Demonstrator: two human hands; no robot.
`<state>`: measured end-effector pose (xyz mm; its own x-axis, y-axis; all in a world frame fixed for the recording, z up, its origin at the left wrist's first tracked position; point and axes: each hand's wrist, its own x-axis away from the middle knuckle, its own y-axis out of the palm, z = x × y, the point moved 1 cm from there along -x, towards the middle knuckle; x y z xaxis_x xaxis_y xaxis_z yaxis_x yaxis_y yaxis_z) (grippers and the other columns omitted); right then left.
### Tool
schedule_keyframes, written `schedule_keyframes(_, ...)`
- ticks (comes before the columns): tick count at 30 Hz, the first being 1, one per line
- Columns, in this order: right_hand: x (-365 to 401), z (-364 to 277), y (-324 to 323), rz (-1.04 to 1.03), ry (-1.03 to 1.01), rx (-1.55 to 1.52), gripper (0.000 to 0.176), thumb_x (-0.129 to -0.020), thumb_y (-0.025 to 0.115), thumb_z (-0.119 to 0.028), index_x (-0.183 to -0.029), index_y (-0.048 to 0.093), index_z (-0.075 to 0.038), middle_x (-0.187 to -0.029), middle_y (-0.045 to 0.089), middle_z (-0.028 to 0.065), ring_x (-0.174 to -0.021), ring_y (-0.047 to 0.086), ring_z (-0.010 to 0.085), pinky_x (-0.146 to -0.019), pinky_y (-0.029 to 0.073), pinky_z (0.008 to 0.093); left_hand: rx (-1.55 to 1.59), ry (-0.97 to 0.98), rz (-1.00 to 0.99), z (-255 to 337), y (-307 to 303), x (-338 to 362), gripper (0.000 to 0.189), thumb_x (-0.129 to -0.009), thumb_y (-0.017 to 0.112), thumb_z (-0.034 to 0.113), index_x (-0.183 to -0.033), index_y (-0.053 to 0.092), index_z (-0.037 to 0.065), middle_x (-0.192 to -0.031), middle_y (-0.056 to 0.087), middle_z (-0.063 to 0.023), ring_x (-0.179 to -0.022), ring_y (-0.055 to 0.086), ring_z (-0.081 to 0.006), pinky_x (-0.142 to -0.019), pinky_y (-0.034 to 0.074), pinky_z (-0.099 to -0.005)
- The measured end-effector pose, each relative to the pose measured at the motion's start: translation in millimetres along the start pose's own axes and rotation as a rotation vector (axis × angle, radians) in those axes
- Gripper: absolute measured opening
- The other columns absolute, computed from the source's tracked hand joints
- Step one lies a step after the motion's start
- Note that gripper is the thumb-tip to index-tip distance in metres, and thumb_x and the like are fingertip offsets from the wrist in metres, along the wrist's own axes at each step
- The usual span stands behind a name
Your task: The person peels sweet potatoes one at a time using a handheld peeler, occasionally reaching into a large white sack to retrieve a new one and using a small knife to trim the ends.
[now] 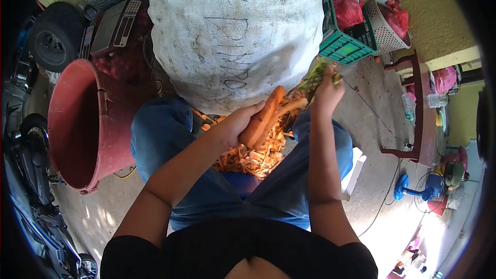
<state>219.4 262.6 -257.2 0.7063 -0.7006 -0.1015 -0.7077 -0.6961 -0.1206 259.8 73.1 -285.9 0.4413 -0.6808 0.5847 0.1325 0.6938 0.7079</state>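
My left hand (242,125) is wrapped around carrots (263,124), held above my lap with their upper ends pointing away to the right. To the right of them, my right hand (329,94) is raised with its fingers closed on green carrot tops (316,78), which stick out on both sides of the fingers. The right hand is slightly blurred, and I cannot make out any tool in it. Between my knees, below the left hand, lies a heap of orange carrot pieces (263,159). How the heap is contained is mostly hidden.
A large white woven sack (232,36) with handwriting stands directly in front. On the left is a red plastic bin (116,124), with a scale (116,28) and a tire (54,36) behind it. A green crate (347,46) sits at the front right; a blue fan (413,188) is farther right.
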Motion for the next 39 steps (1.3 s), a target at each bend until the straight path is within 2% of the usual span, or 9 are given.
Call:
schedule_keyframes(6, 83, -20, 26, -0.365, -0.352, 0.194, 0.019, -0.081, 0.05, -0.016, -0.079, 0.053, 0.003, -0.062, 0.054, 0.0162, -0.055, 0.051, 0.0202, -0.051, 0.04, 0.0298, 0.121, 0.165, 0.082, -1, 0, -7, 0.03, -0.087, 0.033, 0.029, -0.099, 0.049, 0.007, -0.081, 0.056, -0.0063, -0.07, 0.056, -0.0153, -0.061, 0.049, -0.0298)
schedule_keyframes(10, 78, -13, 29, -0.375, -0.266, 0.263, 0.019, -0.081, 0.05, -0.016, -0.077, 0.053, 0.002, -0.061, 0.053, 0.0107, -0.057, 0.05, 0.0144, -0.054, 0.04, 0.0269, 0.086, 0.119, 0.04, -5, -13, -12, 0.026, -0.087, 0.03, 0.022, -0.095, 0.048, 0.004, -0.076, 0.056, -0.0076, -0.068, 0.056, -0.016, -0.062, 0.048, -0.0307)
schedule_keyframes(14, 2, 29, 16, 0.029, -0.173, 0.31, 0.02, -0.081, 0.049, -0.017, -0.075, 0.055, 0.001, -0.06, 0.055, 0.0075, -0.05, 0.049, 0.0126, -0.046, 0.038, 0.0268, -0.024, 0.007, -0.263, -11, -4, -7, 0.029, -0.087, 0.03, 0.024, -0.098, 0.047, 0.003, -0.078, 0.056, -0.0082, -0.068, 0.056, -0.0162, -0.063, 0.047, -0.031)
schedule_keyframes(17, -14, 7, 4, 0.126, -0.039, 0.336, 0.02, -0.081, 0.049, -0.019, -0.073, 0.055, -0.001, -0.06, 0.054, 0.0046, -0.047, 0.047, 0.0096, -0.042, 0.037, 0.0249, -0.202, 0.045, 0.147, -10, 10, 2, 0.037, -0.088, 0.03, 0.032, -0.107, 0.043, 0.003, -0.081, 0.054, -0.0104, -0.069, 0.055, -0.0171, -0.061, 0.046, -0.0297)
schedule_keyframes(22, 33, -6, 16, -0.163, -0.03, -0.025, 0.02, -0.082, 0.048, -0.018, -0.077, 0.054, 0.0, -0.061, 0.054, 0.0047, -0.049, 0.048, 0.0119, -0.045, 0.038, 0.0246, -0.028, 0.035, -0.034, 0, -7, -5, 0.036, -0.088, 0.032, 0.032, -0.106, 0.043, 0.003, -0.085, 0.055, -0.0072, -0.07, 0.056, -0.0156, -0.062, 0.047, -0.0301)
schedule_keyframes(28, 85, -21, 28, -0.382, -0.301, 0.157, 0.016, -0.08, 0.049, -0.013, -0.081, 0.053, 0.002, -0.061, 0.053, 0.0172, -0.053, 0.054, 0.023, -0.051, 0.041, 0.0295, 0.141, 0.169, -0.036, -3, -11, -11, 0.031, -0.085, 0.038, 0.029, -0.098, 0.048, 0.003, -0.081, 0.056, -0.0077, -0.068, 0.057, -0.0155, -0.057, 0.049, -0.0273)
schedule_keyframes(33, 57, -6, 27, -0.22, -0.323, 0.239, 0.013, -0.078, 0.049, -0.011, -0.077, 0.053, 0.002, -0.061, 0.053, 0.0175, -0.052, 0.052, 0.0261, -0.05, 0.04, 0.0328, -0.118, 0.065, -0.066, -7, -11, -9, 0.029, -0.086, 0.034, 0.026, -0.094, 0.048, 0.002, -0.076, 0.055, -0.0085, -0.062, 0.055, -0.016, -0.057, 0.048, -0.0282)
schedule_keyframes(34, 32, 14, 24, -0.084, -0.364, 0.266, 0.019, -0.08, 0.051, -0.017, -0.077, 0.056, 0.0, -0.061, 0.055, 0.0083, -0.055, 0.05, 0.0137, -0.05, 0.039, 0.0273, -0.186, 0.039, 0.021, -7, 1, -4, 0.03, -0.087, 0.033, 0.027, -0.094, 0.047, 0.001, -0.075, 0.054, -0.0088, -0.061, 0.054, -0.0165, -0.056, 0.047, -0.0282)
schedule_keyframes(39, -14, 1, 3, 0.102, -0.038, 0.076, 0.02, -0.082, 0.047, -0.016, -0.076, 0.056, 0.0, -0.057, 0.053, 0.0046, -0.045, 0.046, 0.0082, -0.041, 0.037, 0.0226, -0.046, -0.02, -0.096, -5, 14, 10, 0.037, -0.088, 0.029, 0.035, -0.097, 0.043, 0.002, -0.073, 0.049, -0.0078, -0.063, 0.05, -0.0158, -0.056, 0.047, -0.0301)
